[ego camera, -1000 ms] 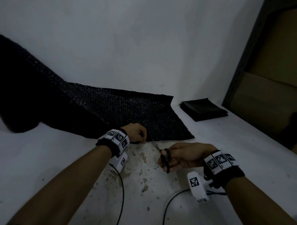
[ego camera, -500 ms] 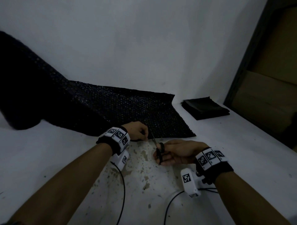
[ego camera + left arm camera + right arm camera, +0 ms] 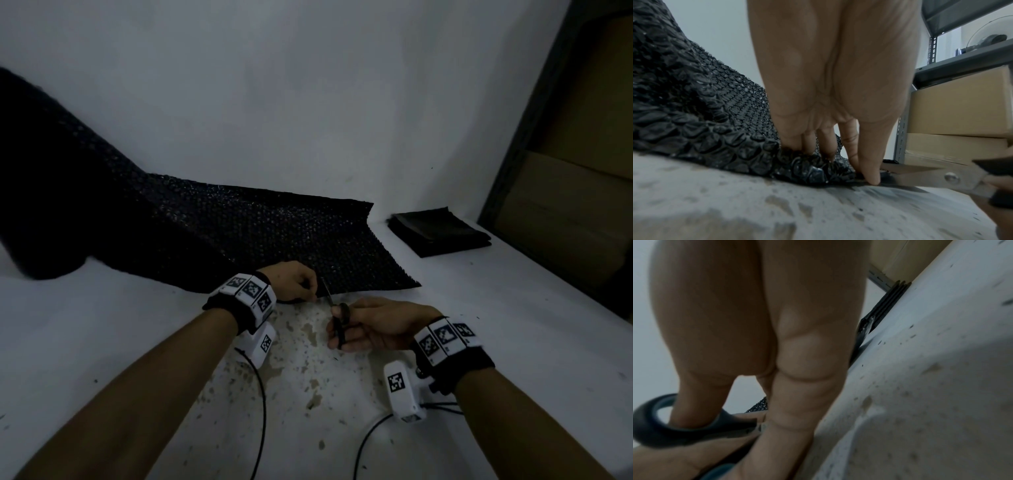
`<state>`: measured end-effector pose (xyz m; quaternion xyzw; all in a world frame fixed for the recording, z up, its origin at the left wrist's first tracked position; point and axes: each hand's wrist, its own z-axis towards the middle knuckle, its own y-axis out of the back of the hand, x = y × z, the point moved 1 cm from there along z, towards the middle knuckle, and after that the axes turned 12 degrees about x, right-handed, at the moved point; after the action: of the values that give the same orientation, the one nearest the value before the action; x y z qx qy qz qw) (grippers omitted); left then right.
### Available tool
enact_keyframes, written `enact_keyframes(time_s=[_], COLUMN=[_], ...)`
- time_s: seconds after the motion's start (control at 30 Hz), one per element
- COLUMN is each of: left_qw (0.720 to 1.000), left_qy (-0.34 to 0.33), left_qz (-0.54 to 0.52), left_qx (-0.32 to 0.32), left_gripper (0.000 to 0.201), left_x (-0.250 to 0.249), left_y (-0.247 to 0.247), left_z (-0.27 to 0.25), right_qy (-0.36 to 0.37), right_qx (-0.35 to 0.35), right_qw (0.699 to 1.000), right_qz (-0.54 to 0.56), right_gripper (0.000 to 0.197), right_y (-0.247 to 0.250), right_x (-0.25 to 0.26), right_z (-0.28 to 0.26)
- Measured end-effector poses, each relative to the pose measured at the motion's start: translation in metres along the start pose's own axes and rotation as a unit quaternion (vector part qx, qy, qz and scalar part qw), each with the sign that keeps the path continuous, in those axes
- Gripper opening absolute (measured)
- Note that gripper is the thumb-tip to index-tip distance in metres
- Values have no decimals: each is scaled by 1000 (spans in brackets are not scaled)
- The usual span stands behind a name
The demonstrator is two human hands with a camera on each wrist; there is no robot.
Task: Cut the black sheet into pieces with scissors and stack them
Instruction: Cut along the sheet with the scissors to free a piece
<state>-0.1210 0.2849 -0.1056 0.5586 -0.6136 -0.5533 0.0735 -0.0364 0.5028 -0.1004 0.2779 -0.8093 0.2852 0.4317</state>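
The black sheet lay spread on the white table, its near edge running left to right in front of the person and its far left part rising in a curl. The left hand pinched that near edge, fingers curled into the bubbled material and bunching it against the table. Just to its right, the right hand held the scissors, thumb and fingers through the dark loops, the blades meeting the edge right beside the left fingertips. The blades pointed away from the person, across the sheet toward the wall, so the cut would likely run crosswise. How wide the blades stood could not be told. A stack of cut pieces sat well apart at the far right.
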Motion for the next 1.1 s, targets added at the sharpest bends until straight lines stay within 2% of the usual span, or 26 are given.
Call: enact_keyframes(time_s=[0.07, 0.13, 0.27, 0.43, 0.67, 0.87, 1.1], left_qw=[1000, 1000, 1000, 1000, 1000, 999, 998], left_qy=[0, -2, -5, -7, -2, -8, -39], left_qz=[-1, -3, -4, -6, -16, -32, -52], left_qx=[3, 4, 3, 3, -2, -2, 7], left_gripper=[11, 12, 12, 12, 10, 10, 9], left_x=[0, 0, -1, -2, -1, 2, 1], left_y=[0, 0, 0, 0, -1, 0, 1], left_z=[0, 1, -1, -1, 0, -1, -2], right_qy=[1, -1, -2, 0, 18, 25, 8], right_qx=[3, 4, -3, -12, -19, -33, -17], right_qw=[1000, 1000, 1000, 1000, 1000, 999, 1000], right_qz=[-6, -6, -5, 6, 12, 5, -21], right_gripper=[55, 57, 53, 36, 26, 23, 32], right_y=[0, 0, 0, 2, 4, 6, 7], right_x=[1, 2, 4, 1, -3, -5, 1], right_z=[-1, 0, 3, 4, 6, 8, 10])
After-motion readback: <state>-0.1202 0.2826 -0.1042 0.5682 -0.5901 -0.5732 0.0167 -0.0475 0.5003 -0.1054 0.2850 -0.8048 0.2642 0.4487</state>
